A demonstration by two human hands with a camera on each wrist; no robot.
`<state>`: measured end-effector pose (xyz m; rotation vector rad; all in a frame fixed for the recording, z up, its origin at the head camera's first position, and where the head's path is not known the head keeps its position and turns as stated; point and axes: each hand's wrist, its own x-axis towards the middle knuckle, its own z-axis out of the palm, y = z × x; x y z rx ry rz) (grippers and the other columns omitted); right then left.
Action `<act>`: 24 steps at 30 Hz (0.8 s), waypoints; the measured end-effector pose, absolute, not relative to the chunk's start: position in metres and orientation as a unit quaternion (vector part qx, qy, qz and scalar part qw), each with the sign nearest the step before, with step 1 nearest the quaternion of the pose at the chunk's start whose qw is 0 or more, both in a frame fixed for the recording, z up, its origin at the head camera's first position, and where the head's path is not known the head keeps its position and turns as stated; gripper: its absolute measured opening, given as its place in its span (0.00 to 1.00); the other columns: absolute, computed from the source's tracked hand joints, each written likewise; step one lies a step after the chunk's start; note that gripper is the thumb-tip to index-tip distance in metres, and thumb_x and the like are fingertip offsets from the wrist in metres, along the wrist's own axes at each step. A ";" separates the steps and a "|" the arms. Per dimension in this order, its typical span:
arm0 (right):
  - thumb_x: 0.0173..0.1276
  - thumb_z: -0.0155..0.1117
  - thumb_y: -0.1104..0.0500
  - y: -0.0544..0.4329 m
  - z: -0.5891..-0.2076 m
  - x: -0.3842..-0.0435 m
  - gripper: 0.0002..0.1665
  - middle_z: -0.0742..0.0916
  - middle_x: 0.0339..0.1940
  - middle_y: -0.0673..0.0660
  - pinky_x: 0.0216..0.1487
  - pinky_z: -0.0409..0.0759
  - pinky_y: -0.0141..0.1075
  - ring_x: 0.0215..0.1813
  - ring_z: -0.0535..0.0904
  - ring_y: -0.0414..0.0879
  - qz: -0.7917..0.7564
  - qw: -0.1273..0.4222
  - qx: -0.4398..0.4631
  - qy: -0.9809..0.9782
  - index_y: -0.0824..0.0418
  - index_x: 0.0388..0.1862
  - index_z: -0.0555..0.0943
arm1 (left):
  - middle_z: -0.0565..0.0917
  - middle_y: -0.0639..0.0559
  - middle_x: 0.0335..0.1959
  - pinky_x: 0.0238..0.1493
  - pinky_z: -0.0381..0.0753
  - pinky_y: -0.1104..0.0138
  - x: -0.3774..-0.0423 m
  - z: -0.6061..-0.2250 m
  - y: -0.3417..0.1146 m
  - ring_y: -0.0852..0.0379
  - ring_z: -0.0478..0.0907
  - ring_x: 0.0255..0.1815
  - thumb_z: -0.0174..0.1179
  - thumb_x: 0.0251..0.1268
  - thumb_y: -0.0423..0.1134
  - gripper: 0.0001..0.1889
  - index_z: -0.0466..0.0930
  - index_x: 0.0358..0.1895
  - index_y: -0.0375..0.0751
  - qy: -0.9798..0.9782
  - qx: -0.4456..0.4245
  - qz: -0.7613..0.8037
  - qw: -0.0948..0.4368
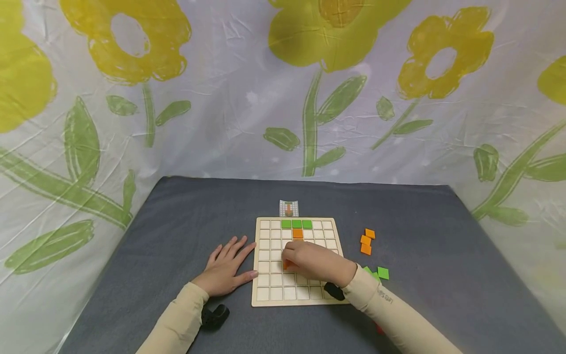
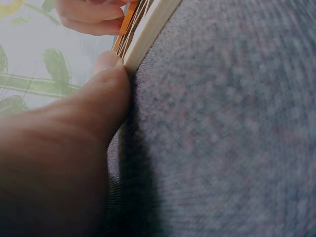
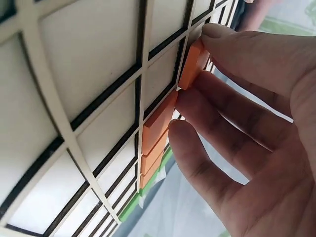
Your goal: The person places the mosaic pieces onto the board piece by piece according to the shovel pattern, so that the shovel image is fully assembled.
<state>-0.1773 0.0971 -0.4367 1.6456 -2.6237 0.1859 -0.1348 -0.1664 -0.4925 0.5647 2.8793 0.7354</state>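
A wooden grid board (image 1: 264, 294) lies on the dark cloth. Three green tiles (image 1: 297, 224) fill middle cells of its far row. Below them runs a column of orange tiles (image 3: 158, 123), partly covered by my right hand in the head view. My right hand (image 1: 316, 260) is over the board and pinches another orange tile (image 3: 193, 64) between thumb and fingers; this tile stands tilted against the grid. My left hand (image 1: 224, 270) rests on the cloth with fingers spread, its thumb (image 2: 111, 89) touching the board's left edge.
A small printed pattern card (image 1: 289, 208) lies behind the board. Right of the board are three loose orange tiles (image 1: 366, 241). Several green tiles (image 1: 382, 273) lie nearer, partly behind the right forearm, and a bit of red (image 1: 379, 328) shows beside the sleeve. A flowered curtain surrounds the table.
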 end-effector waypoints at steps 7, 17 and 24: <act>0.66 0.66 0.58 0.096 -0.436 -0.175 0.02 0.80 0.31 0.46 0.39 0.76 0.25 0.33 0.74 0.35 0.060 0.019 0.534 -0.843 0.54 0.35 0.81 | 0.51 0.46 0.78 0.71 0.38 0.41 -0.135 -0.494 -0.166 0.43 0.42 0.78 0.50 0.66 0.65 0.39 0.53 0.76 0.55 0.950 0.185 0.245 0.061; 0.66 0.66 0.59 0.096 -0.434 -0.172 0.02 0.80 0.31 0.46 0.39 0.76 0.24 0.34 0.74 0.35 0.063 0.018 0.536 -0.842 0.55 0.35 0.81 | 0.51 0.46 0.77 0.71 0.39 0.41 -0.135 -0.492 -0.166 0.42 0.43 0.78 0.50 0.66 0.66 0.39 0.53 0.76 0.54 0.951 0.184 0.240 0.060; 0.65 0.67 0.59 0.096 -0.433 -0.172 0.03 0.81 0.31 0.47 0.39 0.77 0.25 0.34 0.75 0.36 0.062 0.022 0.541 -0.839 0.56 0.35 0.81 | 0.50 0.48 0.78 0.71 0.38 0.42 -0.136 -0.496 -0.167 0.44 0.42 0.78 0.50 0.66 0.65 0.39 0.52 0.76 0.56 0.952 0.182 0.240 0.057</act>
